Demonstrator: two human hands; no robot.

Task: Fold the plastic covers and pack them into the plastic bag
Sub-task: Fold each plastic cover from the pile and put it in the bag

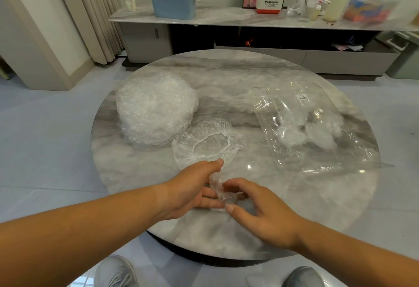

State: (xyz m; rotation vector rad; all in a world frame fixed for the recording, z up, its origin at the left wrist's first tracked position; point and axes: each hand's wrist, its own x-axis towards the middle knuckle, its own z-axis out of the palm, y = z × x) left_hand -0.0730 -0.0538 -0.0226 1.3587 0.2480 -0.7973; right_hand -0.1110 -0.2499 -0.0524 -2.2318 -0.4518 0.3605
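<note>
While both hands pinch folded cover (221, 190) | plastic bag (317, 128) holds folded covers | table (249, 73)

Bright even light, glare on table (249, 166) (edges warped, blurred).

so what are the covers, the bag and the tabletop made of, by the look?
Covers: thin clear plastic film, crinkled, with a gathered rim, probably elastic. Bag: smoother, glossier clear plastic, sharp glints, printed label. Tabletop: grey veined, polished, marble-look; real stone or not, can't tell.
</note>
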